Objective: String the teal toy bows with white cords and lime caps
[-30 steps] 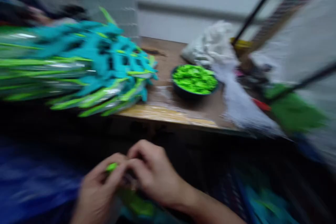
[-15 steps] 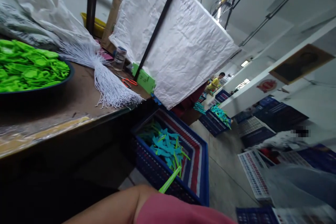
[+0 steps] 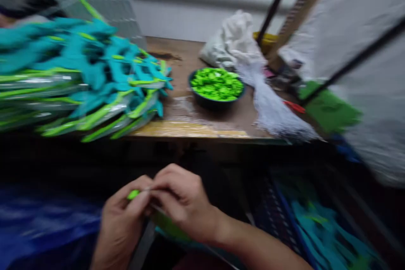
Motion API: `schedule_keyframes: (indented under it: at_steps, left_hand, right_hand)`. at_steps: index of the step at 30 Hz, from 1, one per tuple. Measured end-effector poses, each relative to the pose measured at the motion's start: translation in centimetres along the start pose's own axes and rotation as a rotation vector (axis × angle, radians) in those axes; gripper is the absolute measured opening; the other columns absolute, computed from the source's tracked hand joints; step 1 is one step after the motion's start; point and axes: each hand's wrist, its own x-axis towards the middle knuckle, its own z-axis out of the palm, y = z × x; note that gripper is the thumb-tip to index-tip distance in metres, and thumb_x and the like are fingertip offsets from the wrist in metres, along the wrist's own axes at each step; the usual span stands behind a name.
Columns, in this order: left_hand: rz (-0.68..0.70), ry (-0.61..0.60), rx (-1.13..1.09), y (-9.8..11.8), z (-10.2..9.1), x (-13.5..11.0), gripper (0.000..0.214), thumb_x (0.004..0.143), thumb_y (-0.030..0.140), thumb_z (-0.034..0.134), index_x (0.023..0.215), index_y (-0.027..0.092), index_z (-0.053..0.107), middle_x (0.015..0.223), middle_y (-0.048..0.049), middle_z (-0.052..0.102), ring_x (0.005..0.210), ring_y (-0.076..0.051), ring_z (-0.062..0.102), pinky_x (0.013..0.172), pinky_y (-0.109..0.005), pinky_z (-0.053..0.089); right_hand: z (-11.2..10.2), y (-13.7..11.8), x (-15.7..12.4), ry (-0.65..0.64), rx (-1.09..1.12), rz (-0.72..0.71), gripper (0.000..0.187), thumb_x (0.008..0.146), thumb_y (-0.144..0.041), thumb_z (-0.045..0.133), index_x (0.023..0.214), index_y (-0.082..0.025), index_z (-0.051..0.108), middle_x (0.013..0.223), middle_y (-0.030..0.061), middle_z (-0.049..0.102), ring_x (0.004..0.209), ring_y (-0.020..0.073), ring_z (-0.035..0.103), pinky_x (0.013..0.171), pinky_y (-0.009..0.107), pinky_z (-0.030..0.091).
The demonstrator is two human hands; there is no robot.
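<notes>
My left hand (image 3: 123, 215) is closed in a pinch on a small bright green plastic piece (image 3: 133, 194), which shows between thumb and finger. Its fingertips meet those of my right hand (image 3: 183, 198), also pinched, with a thin white string (image 3: 221, 256) running below it. What lies right between the fingertips is hidden. Under my hands, in my lap, is a blurred green and turquoise item (image 3: 172, 228), partly covered by the right hand. On the table beyond stand a dark bowl (image 3: 211, 103) heaped with green plastic pieces (image 3: 218, 84) and a bundle of white strings (image 3: 275, 107).
Turquoise and green items (image 3: 95, 67) are piled on the table's left. A blue crate (image 3: 284, 215) with similar items stands at lower right. Dark poles, a green box (image 3: 330, 105), orange-handled scissors (image 3: 295, 106) and a white sack (image 3: 363, 50) are on the right.
The view has swung left and down from the crate and room on the right to the table and my lap. Both hands now show, pinched together; before, only an arm and pink sleeve showed.
</notes>
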Motion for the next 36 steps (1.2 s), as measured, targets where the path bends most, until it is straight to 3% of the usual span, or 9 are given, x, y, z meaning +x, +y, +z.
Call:
schedule_keyframes:
  at_steps: [2,5,11,16,22,26,31,36]
  left_hand:
    - [0.010,0.012,-0.035,0.5,-1.0,-0.4,0.027,0.068,0.035,0.088,0.069,0.016,0.069,0.074,-0.0002,0.059,0.053,-0.008,0.049,0.047,-0.018,0.040]
    - [0.011,-0.082,-0.096,0.5,-1.2,-0.5,0.026,0.076,0.036,0.083,0.069,0.016,0.068,0.071,0.0013,0.054,0.053,-0.007,0.045,0.048,-0.018,0.037]
    - [0.000,-0.193,-0.137,0.5,-1.6,-0.7,0.028,0.079,0.040,0.081,0.070,0.017,0.068,0.070,0.0018,0.052,0.054,-0.007,0.043,0.049,-0.018,0.035]
    - [-0.039,-0.245,-0.208,0.4,-1.7,-0.6,0.027,0.081,0.037,0.081,0.070,0.016,0.067,0.068,0.0020,0.051,0.054,-0.007,0.043,0.049,-0.017,0.036]
    - [-0.072,-0.232,-0.200,0.0,-1.6,-0.4,0.023,0.082,0.034,0.080,0.072,0.017,0.070,0.070,0.0021,0.052,0.051,-0.006,0.044,0.047,-0.018,0.039]
    - [-0.060,-0.251,-0.200,0.1,-1.6,-0.2,0.025,0.081,0.037,0.080,0.072,0.016,0.069,0.068,0.0018,0.052,0.052,-0.007,0.047,0.048,-0.018,0.038]
    - [-0.098,-0.256,-0.267,0.6,-1.4,-0.1,0.027,0.080,0.035,0.081,0.068,0.015,0.066,0.065,0.0021,0.051,0.053,-0.006,0.044,0.049,-0.017,0.036]
    - [-0.077,-0.311,-0.163,0.7,-1.7,0.1,0.035,0.077,0.043,0.082,0.066,0.014,0.065,0.064,0.0016,0.049,0.053,-0.008,0.042,0.049,-0.019,0.035]
  right_hand:
    - [0.0,0.3,0.2,0.017,0.103,0.040,0.013,0.095,-0.013,0.063,0.089,-0.017,0.073,0.086,0.0022,0.065,0.078,0.0111,0.063,0.073,0.021,0.052]
    - [0.0,-0.2,0.3,-0.014,0.188,0.138,0.012,0.093,-0.012,0.066,0.084,-0.017,0.073,0.084,0.0013,0.065,0.077,0.0103,0.062,0.070,0.020,0.050]
    - [0.5,-0.5,0.4,-0.019,0.406,0.314,0.006,0.089,-0.015,0.073,0.086,-0.020,0.075,0.087,-0.0007,0.064,0.073,0.0085,0.063,0.064,0.017,0.052]
    - [0.3,0.2,0.5,-0.021,0.379,0.274,0.009,0.087,-0.013,0.074,0.089,-0.022,0.077,0.088,-0.0007,0.066,0.077,0.0086,0.062,0.068,0.016,0.051]
    - [-0.7,0.2,1.0,-0.170,0.462,0.465,0.005,0.091,-0.022,0.073,0.091,-0.019,0.077,0.087,-0.0006,0.065,0.063,0.0065,0.060,0.058,0.016,0.050]
    - [-0.7,0.1,1.1,-0.157,0.390,0.383,0.004,0.091,-0.019,0.073,0.090,-0.019,0.077,0.086,-0.0005,0.065,0.069,0.0071,0.061,0.061,0.016,0.050]
    - [-0.6,0.3,1.0,-0.187,0.290,0.226,0.013,0.096,-0.015,0.067,0.103,-0.022,0.076,0.090,0.0005,0.066,0.078,0.0094,0.063,0.068,0.018,0.051]
    - [-0.9,0.5,0.8,-0.202,0.126,0.059,0.011,0.099,-0.013,0.061,0.092,-0.018,0.067,0.087,-0.0004,0.062,0.076,0.0087,0.059,0.068,0.019,0.046]
